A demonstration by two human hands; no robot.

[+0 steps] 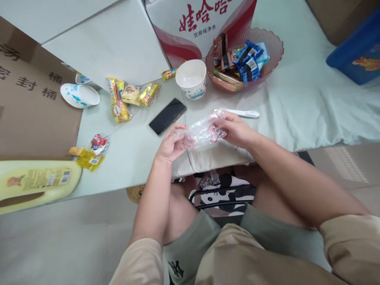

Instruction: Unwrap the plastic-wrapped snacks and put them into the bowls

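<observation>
Stretched between my two hands is a crinkled sheet of clear plastic film [203, 130], held just above the front edge of the covered table. My left hand [172, 144] has its fingers closed on the film's left end. At the other end, my right hand [234, 128] grips it too, with some fingers seen through the plastic. A dark phone [168, 116] lies flat beyond my left hand. Behind my right hand rests a white utility knife or similar slim tool [247, 113], partly covered by the hand. A paper bowl [191, 79] stands upright past the film.
A pink glass bowl [267, 75] of wrapped snacks stands at the back right. Yellow snack packets [130, 95] and a tipped paper bowl [80, 95] lie left. A yellow jug [38, 182] is at the left edge. Below, a panda-print bin [228, 196] sits between my legs.
</observation>
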